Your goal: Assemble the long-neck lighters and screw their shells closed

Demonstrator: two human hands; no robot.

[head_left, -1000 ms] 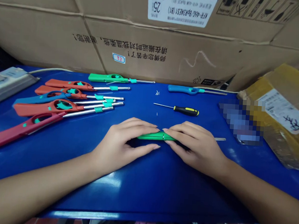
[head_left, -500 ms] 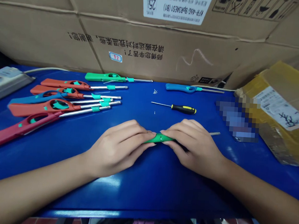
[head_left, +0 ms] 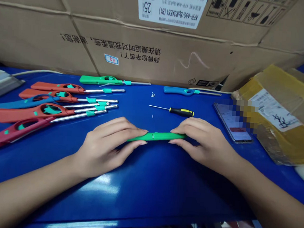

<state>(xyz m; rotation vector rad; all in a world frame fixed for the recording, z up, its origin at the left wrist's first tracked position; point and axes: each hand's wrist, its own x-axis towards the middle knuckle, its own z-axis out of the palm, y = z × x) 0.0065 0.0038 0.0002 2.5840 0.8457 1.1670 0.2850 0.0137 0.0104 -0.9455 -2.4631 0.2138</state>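
Observation:
Between my two hands lies a green long-necked lighter [head_left: 158, 136], held level just above the blue table with its narrow edge toward me. My left hand [head_left: 108, 147] pinches the left part between thumb and fingers. Gripping the right part the same way, my right hand [head_left: 204, 142] hides that end, and the metal neck does not show. A small dark slot marks the middle of the green body. Beyond my hands lies a black and yellow screwdriver [head_left: 182, 112], its tip pointing left. A small screw [head_left: 152, 116] and several more small screws [head_left: 153, 94] lie near it.
Several red, orange and blue lighters [head_left: 34, 114] lie at the left, a green lighter [head_left: 101, 80] and a blue lighter [head_left: 178, 91] at the back. A large cardboard box [head_left: 136, 36] stands behind. At right are a phone [head_left: 240, 134] and a taped parcel [head_left: 267, 143].
My hands have moved apart along the green lighter, uncovering more of its body. The metal neck that stuck out past my right hand is now out of sight. The view has shifted slightly.

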